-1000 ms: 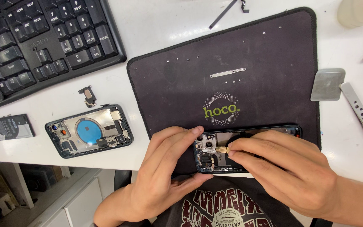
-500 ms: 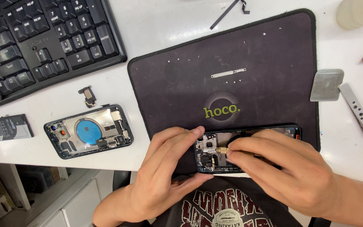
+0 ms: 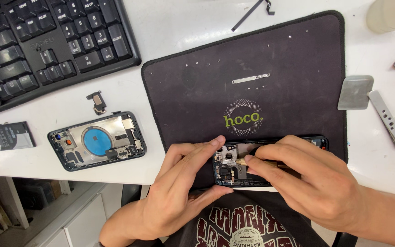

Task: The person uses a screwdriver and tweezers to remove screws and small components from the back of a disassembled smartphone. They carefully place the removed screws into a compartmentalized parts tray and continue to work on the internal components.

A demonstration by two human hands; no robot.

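An opened phone body (image 3: 234,167) with exposed inner parts lies on a dark work mat (image 3: 261,68) near the desk's front edge. My left hand (image 3: 179,187) steadies its left end, fingers resting along the top edge. My right hand (image 3: 312,183) covers the phone's right half and pinches a thin screwdriver (image 3: 243,161) with a brass-coloured tip, its point over the phone's inner parts. Several tiny screws and a slim metal strip (image 3: 251,78) lie on the mat above.
On the white desk to the left lie a phone back housing with a blue ring (image 3: 98,140), a small black battery (image 3: 9,136) and a small loose part (image 3: 98,101). A black keyboard (image 3: 46,41) sits top left. A metal plate (image 3: 354,92) and tweezers (image 3: 393,127) lie right.
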